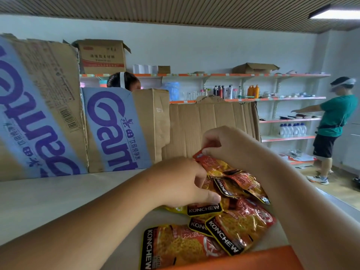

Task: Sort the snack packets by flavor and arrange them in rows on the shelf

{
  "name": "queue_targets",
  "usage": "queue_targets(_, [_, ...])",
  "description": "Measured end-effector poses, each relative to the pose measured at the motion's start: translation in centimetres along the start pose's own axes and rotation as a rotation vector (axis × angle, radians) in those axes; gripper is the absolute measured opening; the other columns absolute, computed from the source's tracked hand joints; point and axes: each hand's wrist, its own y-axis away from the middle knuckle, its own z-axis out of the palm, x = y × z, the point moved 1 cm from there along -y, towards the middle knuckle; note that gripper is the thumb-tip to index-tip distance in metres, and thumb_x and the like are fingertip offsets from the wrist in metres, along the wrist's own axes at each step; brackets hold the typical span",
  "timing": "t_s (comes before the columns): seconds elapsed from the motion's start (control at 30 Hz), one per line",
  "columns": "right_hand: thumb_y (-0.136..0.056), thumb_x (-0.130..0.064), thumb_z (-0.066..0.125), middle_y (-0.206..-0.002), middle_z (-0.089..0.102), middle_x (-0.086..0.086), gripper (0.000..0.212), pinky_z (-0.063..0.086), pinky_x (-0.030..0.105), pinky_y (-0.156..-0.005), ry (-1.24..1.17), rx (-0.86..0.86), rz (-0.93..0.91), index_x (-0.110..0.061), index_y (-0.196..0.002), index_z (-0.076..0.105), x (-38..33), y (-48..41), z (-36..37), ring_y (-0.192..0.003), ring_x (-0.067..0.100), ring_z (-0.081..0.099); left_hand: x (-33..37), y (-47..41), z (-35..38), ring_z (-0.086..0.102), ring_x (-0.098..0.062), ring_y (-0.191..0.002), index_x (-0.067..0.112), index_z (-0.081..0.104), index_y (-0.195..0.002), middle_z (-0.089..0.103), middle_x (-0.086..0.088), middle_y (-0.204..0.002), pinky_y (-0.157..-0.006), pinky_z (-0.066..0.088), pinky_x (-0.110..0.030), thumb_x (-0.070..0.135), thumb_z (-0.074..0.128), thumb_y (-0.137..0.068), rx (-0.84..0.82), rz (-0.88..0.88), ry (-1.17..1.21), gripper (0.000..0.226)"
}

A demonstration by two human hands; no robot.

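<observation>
Several orange-and-red KONCHEW snack packets (239, 221) lie in a loose overlapping heap on the pale shelf top (58, 201). My left hand (181, 182) rests on the heap's left side, its fingers curled into the packets and the thumb pressing one with a black label (204, 209). My right hand (224, 145) is above the far end of the heap and pinches the red top corner of a packet (212, 164). One flat packet (175, 248) lies nearest me by the shelf's orange edge strip (253, 258).
Cardboard boxes with blue-purple lettering (116, 131) and plain flattened cardboard (210, 129) stand along the back of the shelf. A person's head (124, 80) shows behind them. Another person in a teal shirt (333, 121) stands at wall shelves (282, 98) holding bottles.
</observation>
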Motion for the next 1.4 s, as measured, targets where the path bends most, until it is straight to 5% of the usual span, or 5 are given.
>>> queue_targets(0.33, [-0.080, 0.003, 0.061, -0.080, 0.073, -0.005, 0.034, 0.057, 0.048, -0.081, -0.304, 0.175, -0.060, -0.029, -0.075, 0.070, 0.4, 0.3, -1.3, -0.079, 0.019, 0.071, 0.1, 0.3, 0.2, 0.057, 0.000, -0.094, 0.061, 0.058, -0.122, 0.060, 0.020, -0.114, -0.082, 0.051, -0.029, 0.055, 0.066, -0.084, -0.091, 0.030, 0.102, 0.039])
queue_targets(0.57, [-0.089, -0.005, 0.059, -0.094, 0.068, -0.015, 0.032, 0.051, 0.026, -0.076, -0.040, -0.066, 0.037, -0.037, -0.090, 0.064, 2.2, 0.1, -0.4, -0.089, 0.003, 0.064, -0.3, 0.1, 0.4, 0.053, 0.005, -0.085, 0.053, 0.063, -0.107, 0.055, 0.026, -0.099, -0.066, 0.040, -0.024, 0.070, 0.071, -0.081, -0.070, 0.030, 0.089, 0.032])
queue_targets(0.8, [-0.088, -0.012, 0.066, -0.129, 0.058, -0.008, 0.052, 0.055, 0.036, -0.092, 0.255, -0.319, 0.246, -0.035, -0.134, 0.056, 3.5, 0.0, 0.8, -0.110, 0.019, 0.061, -1.6, 0.4, 0.0, 0.056, 0.001, -0.099, 0.045, 0.061, -0.099, 0.058, 0.023, -0.113, -0.079, 0.050, -0.026, 0.061, 0.078, -0.077, -0.095, -0.078, 0.087, 0.032])
queue_targets(0.97, [-0.086, -0.014, 0.068, -0.101, 0.057, -0.003, 0.044, 0.043, 0.028, -0.057, 0.325, -0.359, 0.263, -0.027, -0.126, 0.054, 3.7, -0.3, 2.0, -0.079, 0.015, 0.057, -1.8, 0.5, -0.9, 0.059, -0.005, -0.100, 0.042, 0.061, -0.102, 0.059, 0.019, -0.115, -0.090, 0.055, -0.036, 0.064, 0.080, -0.075, -0.138, -0.135, 0.043, 0.039])
queue_targets(1.4, [-0.079, -0.037, 0.080, -0.127, 0.056, -0.017, 0.052, 0.052, 0.032, -0.076, 0.208, -0.370, 0.153, -0.044, -0.123, 0.054, 3.1, -0.5, 2.7, -0.102, 0.012, 0.058, -2.3, 1.1, -1.6, 0.061, -0.005, -0.091, 0.044, 0.059, -0.105, 0.059, 0.017, -0.107, -0.081, 0.059, -0.038, 0.060, 0.085, -0.068, -0.221, -0.169, -0.046, 0.047])
